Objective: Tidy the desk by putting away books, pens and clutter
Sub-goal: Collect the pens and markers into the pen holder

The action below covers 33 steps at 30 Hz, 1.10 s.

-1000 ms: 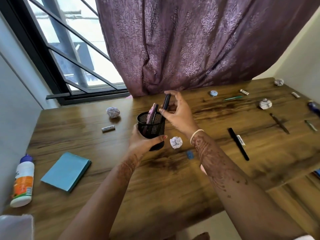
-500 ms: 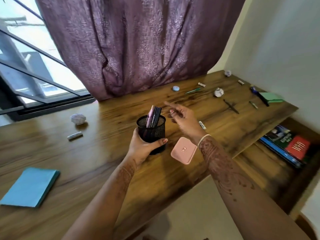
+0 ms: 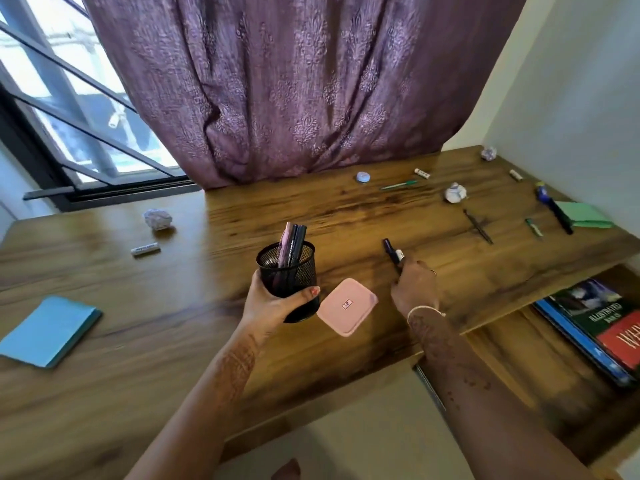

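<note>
the left hand [image 3: 277, 303] wraps fingers and thumb round a black wire-mesh pen cup [image 3: 287, 271], held upright over the brown wooden tabletop [image 3: 166, 327]. the right hand [image 3: 414, 289] reaches forward, palm down, with its fingers curled over the near end of a dark marker pen with a white band [image 3: 392, 251] — the pen lies flat on the tabletop.

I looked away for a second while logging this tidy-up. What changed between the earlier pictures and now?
The right hand let go of the black pen, now standing in the pen holder, then reached right and down to the desk; its fingers now curl onto the near end of the black marker. The left hand kept gripping the pen holder.
</note>
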Available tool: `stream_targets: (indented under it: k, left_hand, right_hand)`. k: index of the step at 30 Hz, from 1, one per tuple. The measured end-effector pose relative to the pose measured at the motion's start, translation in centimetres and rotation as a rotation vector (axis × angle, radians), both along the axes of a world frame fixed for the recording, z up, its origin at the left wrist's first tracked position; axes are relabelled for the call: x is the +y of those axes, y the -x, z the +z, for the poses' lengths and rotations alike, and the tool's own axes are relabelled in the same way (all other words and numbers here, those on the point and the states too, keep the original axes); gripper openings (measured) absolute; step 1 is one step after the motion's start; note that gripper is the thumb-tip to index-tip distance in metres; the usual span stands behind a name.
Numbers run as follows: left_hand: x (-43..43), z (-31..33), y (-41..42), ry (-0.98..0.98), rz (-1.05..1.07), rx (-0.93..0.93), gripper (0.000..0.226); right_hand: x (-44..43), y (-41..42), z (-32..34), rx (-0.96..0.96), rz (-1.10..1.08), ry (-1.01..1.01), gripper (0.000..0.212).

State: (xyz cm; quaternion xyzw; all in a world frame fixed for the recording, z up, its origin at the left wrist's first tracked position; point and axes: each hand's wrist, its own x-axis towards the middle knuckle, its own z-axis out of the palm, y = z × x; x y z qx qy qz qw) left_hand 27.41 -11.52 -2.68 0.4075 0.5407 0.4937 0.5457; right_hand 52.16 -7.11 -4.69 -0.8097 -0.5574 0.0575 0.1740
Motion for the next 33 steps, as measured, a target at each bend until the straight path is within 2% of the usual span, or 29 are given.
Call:
stream_targets:
  k: [7, 8, 11, 13, 16, 17, 22, 28, 31, 33]
  left_hand:
    - [-1.0, 0.1, -1.5, -0.002, 0.098, 0.003, 0.077]
    - [-1.0, 0.1, -1.6, -0.004, 0.105, 0.0, 0.077]
    - [-1.0, 0.2, -1.4, -0.006, 0.114, 0.007, 0.078]
    - [-1.0, 0.4, -1.1, -0.014, 0.117, 0.021, 0.08]
    - [-0.9, 0.7, -0.5, -0.02, 0.11, 0.039, 0.083]
    - [-0.9, 0.8, -0.2, -0.02, 0.108, 0.045, 0.084]
    - [-0.7, 0.6, 1.5, -0.011, 0.112, 0.087, 0.085]
    - [-0.7, -0.1, 4.0, 0.008, 0.131, 0.113, 0.092]
    - [-0.9, -0.3, 4.9, 0.021, 0.136, 0.133, 0.102]
    - [-0.9, -0.5, 5.5, 0.03, 0.126, 0.142, 0.105]
  right_hand:
    - [0.0, -0.7, 0.9, 0.025, 0.07, 0.017, 0.039]
    - [0.1, -0.4, 1.3, 0.118, 0.069, -0.006, 0.041]
    - [0.8, 1.2, 3.7, 0.651, 0.108, -0.125, 0.05]
    - [1.5, 2.8, 6.0, 0.94, 0.198, -0.171, 0.052]
    - [2.0, 5.4, 9.1, 1.28, 0.388, -0.163, 0.037]
    - [1.9, 6.3, 10.0, 1.313, 0.449, -0.143, 0.032]
    - [1.7, 10.3, 10.4, 1.258, 0.568, -0.073, 0.017]
    - [1.7, 13.5, 9.6, 0.951, 0.671, 0.006, 0.01]
    - [1.9, 14.5, 9.2, 0.912, 0.683, 0.039, 0.004]
    - [1.9, 15.0, 9.0, 0.908, 0.678, 0.04, 0.007]
